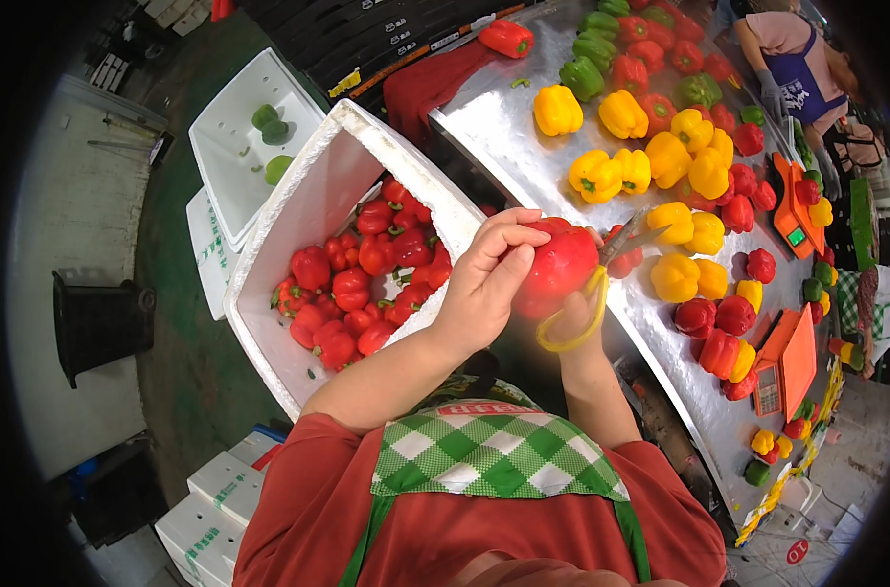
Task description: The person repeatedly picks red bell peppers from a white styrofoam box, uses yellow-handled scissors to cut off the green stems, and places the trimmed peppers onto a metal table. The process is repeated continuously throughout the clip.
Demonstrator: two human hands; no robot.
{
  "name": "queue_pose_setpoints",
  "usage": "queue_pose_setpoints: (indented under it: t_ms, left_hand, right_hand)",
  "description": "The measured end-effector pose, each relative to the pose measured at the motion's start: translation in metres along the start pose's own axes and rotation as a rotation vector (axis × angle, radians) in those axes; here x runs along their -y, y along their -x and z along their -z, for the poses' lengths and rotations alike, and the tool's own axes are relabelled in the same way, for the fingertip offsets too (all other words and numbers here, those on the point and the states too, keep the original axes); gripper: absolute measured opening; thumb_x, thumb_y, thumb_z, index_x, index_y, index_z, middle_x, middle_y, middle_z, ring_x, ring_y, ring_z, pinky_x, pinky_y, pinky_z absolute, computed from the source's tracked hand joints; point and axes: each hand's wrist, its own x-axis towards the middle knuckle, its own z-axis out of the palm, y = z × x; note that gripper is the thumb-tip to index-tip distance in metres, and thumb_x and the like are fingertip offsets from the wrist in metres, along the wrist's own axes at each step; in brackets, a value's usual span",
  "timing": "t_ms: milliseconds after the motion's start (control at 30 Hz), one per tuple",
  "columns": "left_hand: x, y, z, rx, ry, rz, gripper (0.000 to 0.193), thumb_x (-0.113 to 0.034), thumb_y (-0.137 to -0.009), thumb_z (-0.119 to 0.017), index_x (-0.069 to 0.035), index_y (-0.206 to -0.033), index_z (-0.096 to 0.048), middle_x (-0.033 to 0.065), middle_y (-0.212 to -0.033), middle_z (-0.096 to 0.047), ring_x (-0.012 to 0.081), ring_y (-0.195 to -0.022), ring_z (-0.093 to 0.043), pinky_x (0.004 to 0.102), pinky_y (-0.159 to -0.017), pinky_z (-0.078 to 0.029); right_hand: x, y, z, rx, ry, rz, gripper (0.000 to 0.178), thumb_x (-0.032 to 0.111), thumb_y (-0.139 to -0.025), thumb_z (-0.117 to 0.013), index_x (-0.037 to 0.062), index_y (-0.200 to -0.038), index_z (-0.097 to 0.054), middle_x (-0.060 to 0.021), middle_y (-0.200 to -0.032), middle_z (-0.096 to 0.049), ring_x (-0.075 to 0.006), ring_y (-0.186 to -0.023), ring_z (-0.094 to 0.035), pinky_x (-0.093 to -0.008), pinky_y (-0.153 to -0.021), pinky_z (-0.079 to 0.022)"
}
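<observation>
Head view: between the near edge of the metal surface (508, 117) and the rim of a deep white foam box (313, 176), only a narrow gap is left below the hands; a bare strip of metal is seen along that edge. And here, above the gap, a red pepper (559, 262) is held up, big, glossy and plump, its near side blurred. It is pinched by the left hand (486, 279), thumb and fingers pressed on its side. By the right hand (584, 318), partly hidden behind, yellow-handled scissors (599, 293) are gripped, blades parted and pointed over the surface. Close by, the box is heaped with red peppers (352, 289). Across the surface, the way is crowded by yellow peppers (676, 278); beyond, two orange scales (795, 210) are ringed by more peppers. Farther off, green peppers (584, 78) are lined up, and a co-worker (797, 73) is glimpsed.
</observation>
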Motion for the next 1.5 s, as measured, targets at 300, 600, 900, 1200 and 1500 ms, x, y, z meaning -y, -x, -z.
queue_pose_setpoints:
  t_ms: [300, 600, 900, 1200, 1500]
  left_hand:
    - [0.008, -0.002, 0.023, -0.148, 0.099, 0.033, 0.015, -0.008, -0.098, -0.053, -0.001, -0.107, -0.064, 0.0140, -0.130, -0.056, 0.0197, -0.120, -0.053, 0.0358, -0.105, -0.039]
    - [0.063, 0.086, 0.244, -0.613, -0.423, 0.213, 0.013, -0.014, -0.089, -0.070, -0.003, -0.094, -0.067, 0.0137, -0.138, -0.049, 0.0207, -0.118, -0.052, 0.0349, -0.102, -0.042]
    - [0.142, 0.138, 0.292, -0.305, -1.219, 0.534, 0.075, -0.024, -0.068, -0.082, -0.002, -0.132, -0.050, 0.0223, -0.140, -0.043, 0.0379, -0.128, -0.046, 0.0404, -0.107, -0.040]
    - [0.192, 0.060, 0.224, 0.146, -1.388, 0.516, 0.088, -0.023, -0.069, -0.081, -0.010, -0.144, -0.038, 0.0184, -0.147, -0.040, 0.0383, -0.133, -0.041, 0.0428, -0.110, -0.037]
    - [0.216, 0.033, 0.219, 0.244, -1.388, 0.647, 0.085, -0.022, -0.066, -0.080, -0.008, -0.140, -0.042, 0.0188, -0.144, -0.043, 0.0385, -0.131, -0.043, 0.0429, -0.108, -0.038]
  right_hand:
    - [0.008, -0.008, -0.003, -0.070, 0.046, 0.024, 0.066, 0.048, -0.079, -0.065, -0.0019, -0.121, -0.053, -0.0110, -0.115, -0.059, -0.0190, -0.098, -0.061, -0.0321, -0.084, -0.052]
    - [0.111, -0.045, 0.209, -0.742, 0.805, 0.537, 0.049, 0.014, -0.082, -0.079, 0.0040, -0.120, -0.050, -0.0050, -0.107, -0.058, -0.0162, -0.088, -0.059, -0.0317, -0.075, -0.052]
    - [0.119, -0.066, 0.241, -0.674, 0.969, 0.655, 0.049, 0.016, -0.090, -0.071, -0.0021, -0.127, -0.044, -0.0127, -0.106, -0.061, -0.0137, -0.089, -0.060, -0.0274, -0.069, -0.052]
    - [-0.001, -0.018, 0.134, -0.429, 0.812, 0.177, 0.057, 0.013, -0.094, -0.064, 0.0056, -0.143, -0.036, -0.0119, -0.115, -0.063, -0.0152, -0.100, -0.060, -0.0256, -0.079, -0.048]
    - [0.001, -0.004, 0.127, -0.465, 0.761, 0.174, 0.056, 0.011, -0.093, -0.064, 0.0069, -0.142, -0.038, -0.0149, -0.120, -0.061, -0.0208, -0.110, -0.059, -0.0317, -0.096, -0.044]
